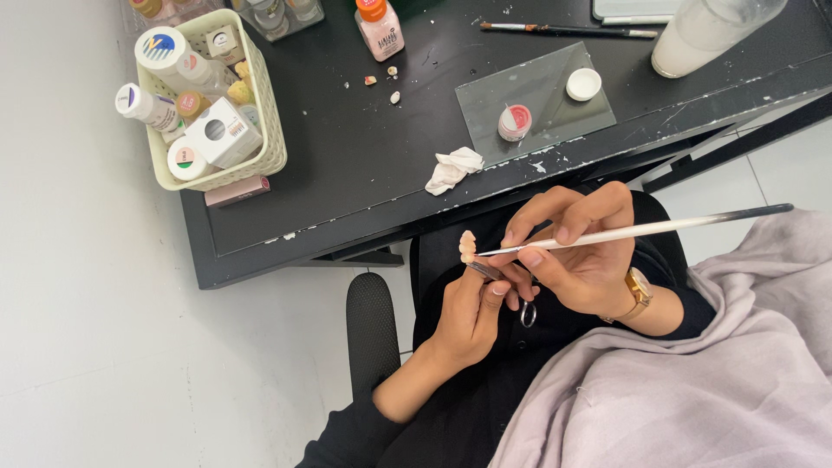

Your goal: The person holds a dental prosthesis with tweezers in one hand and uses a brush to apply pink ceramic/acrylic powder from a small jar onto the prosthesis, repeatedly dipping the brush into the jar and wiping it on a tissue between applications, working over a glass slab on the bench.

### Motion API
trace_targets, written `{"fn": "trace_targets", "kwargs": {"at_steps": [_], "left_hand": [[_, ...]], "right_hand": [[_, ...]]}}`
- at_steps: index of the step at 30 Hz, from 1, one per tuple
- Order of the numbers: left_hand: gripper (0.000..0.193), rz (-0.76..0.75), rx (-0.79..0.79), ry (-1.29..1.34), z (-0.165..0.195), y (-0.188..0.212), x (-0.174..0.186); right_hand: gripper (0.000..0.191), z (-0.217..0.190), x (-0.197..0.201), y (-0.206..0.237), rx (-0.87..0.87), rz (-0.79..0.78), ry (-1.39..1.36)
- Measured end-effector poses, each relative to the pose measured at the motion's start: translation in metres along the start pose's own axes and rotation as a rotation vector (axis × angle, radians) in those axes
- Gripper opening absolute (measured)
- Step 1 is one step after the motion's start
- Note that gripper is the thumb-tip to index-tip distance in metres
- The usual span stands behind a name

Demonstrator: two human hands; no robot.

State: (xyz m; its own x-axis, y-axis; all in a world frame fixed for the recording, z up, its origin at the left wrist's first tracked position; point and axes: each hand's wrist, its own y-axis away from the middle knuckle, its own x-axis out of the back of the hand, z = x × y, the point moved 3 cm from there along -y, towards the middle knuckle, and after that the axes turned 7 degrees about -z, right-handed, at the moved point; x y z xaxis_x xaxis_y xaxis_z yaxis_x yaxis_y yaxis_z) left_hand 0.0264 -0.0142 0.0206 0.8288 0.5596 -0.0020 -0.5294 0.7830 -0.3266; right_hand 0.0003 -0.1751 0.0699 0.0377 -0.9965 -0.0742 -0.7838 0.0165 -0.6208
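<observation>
1. Far left, on the black surface: a cream plastic basket crowded with small white bottles and jars. A flat pink item lies just beside its lower edge.
2. Upper centre: a pink bottle with an orange cap stands upright. A few small tooth-coloured fragments lie loose near it.
3. Centre: a crumpled white tissue rests near the front edge of the surface. To its right lies a glass mixing slab, which carries a small open pot with pink contents and a white lid set apart from it.
4. Below the surface edge: the left hand is closed round a metal clamp-type holder, whose ring handle hangs below the fingers. The holder grips a small dental restoration, pale with a pinkish tone, held up over the lap.
5. The right hand is pinched, pen-fashion, on a long fine brush. Its tip meets, or all but meets, the restoration; contact cannot be resolved.
6. Step in hand, by judgement: material is being laid onto the restoration with the brush tip.
7. The next move appears to call for a steady left-hand hold, light tip pressure, and a reach back to the pot on the slab once the brush runs dry.
8. Upper right: a second brush and a pale tumbler stand well apart from the hands.
</observation>
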Motion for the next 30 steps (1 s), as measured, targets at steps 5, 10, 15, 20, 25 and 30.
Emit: {"fn": "trace_targets", "kwargs": {"at_steps": [5,10,15,20,25,30], "left_hand": [[0.036,-0.005,0.007,-0.011,-0.0015,0.0012,0.0002],[0.035,0.001,0.018,0.013,-0.0031,0.0016,-0.0002],[0.036,0.006,0.011,0.011,-0.0036,0.0014,0.0001],[0.036,0.013,0.012,-0.004,-0.0021,0.0005,0.0007],[0.037,0.011,0.003,-0.023,-0.0007,-0.0003,0.0014],[0.031,0.017,0.002,0.064,-0.0018,0.0008,-0.0009]], "right_hand": [[0.034,-0.0011,-0.0015,-0.001,0.011,-0.009,-0.031],[0.034,-0.0014,-0.003,-0.0028,0.012,-0.014,-0.039],[0.034,-0.0036,-0.0039,-0.0025,0.003,-0.026,-0.059],[0.035,-0.0036,-0.0042,-0.0023,0.002,-0.025,-0.039],[0.034,-0.0026,-0.0049,-0.0035,0.012,-0.026,-0.037],[0.034,-0.0043,0.0049,-0.0037,-0.012,0.038,-0.058]]}}
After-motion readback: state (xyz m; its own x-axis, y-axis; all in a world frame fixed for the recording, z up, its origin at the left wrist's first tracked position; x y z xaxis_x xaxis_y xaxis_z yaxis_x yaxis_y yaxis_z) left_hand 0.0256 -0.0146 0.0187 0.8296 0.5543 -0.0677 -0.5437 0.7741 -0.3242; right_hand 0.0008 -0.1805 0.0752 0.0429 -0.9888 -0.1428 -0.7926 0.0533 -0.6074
